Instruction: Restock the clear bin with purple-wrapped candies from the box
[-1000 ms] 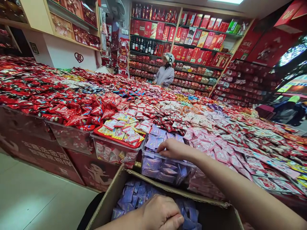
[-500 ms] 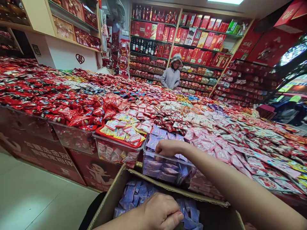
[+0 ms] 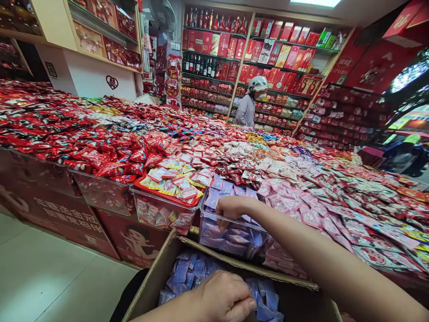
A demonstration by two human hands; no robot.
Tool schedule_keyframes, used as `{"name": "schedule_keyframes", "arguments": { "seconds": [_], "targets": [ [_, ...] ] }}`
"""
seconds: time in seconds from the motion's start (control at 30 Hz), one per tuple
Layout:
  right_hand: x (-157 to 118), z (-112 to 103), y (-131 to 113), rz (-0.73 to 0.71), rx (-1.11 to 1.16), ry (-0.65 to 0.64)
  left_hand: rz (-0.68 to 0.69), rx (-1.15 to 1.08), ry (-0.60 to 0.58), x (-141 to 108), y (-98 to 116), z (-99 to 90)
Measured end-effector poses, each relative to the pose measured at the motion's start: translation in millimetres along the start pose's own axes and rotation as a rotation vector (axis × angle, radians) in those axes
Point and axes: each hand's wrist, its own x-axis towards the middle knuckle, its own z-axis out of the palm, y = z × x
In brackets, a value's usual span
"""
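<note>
My right hand (image 3: 232, 209) reaches over the front rim of a clear plastic bin (image 3: 264, 229) filled with small purple packets (image 3: 234, 245). Its fingers are curled down among them, and whatever they grip is hidden. Below, an open cardboard box (image 3: 248, 267) holds loose purple packets (image 3: 182, 271) of the same look. Over this box hangs my left hand (image 3: 223, 293), closed, with the thumb against the bent fingers. What lies in its grasp, if anything, cannot be seen.
Left of the purple bin stands a bin with a red rim (image 3: 167, 197) and yellow and pink packets. Pink packets (image 3: 298, 201) heap up on the right. A wide counter of red sweets (image 3: 110, 154) stretches back to shelves (image 3: 217, 38). Behind it is a person in a helmet (image 3: 246, 109).
My right hand has shifted very slightly left and down within the bin. My left hand looks the same. The person behind the counter has turned sideways and moved a little right.
</note>
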Motion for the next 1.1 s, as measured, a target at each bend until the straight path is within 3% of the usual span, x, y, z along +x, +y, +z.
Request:
{"name": "schedule_keyframes", "arguments": {
  "seconds": [0.37, 0.7, 1.1],
  "targets": [
    [4.2, 5.0, 1.3, 0.006, 0.028, -0.012, -0.002, 0.033, -0.022, -0.6, 0.6, 0.4],
    [-0.9, 2.5, 5.6, -0.052, -0.06, 0.17, -0.005, 0.034, -0.026, -0.2, -0.2, -0.6],
    [2.8, 6.8, 6.5, -0.047, 0.057, 0.06, -0.021, 0.03, -0.059, 0.0, 2.0, -3.2]
  ]
}}
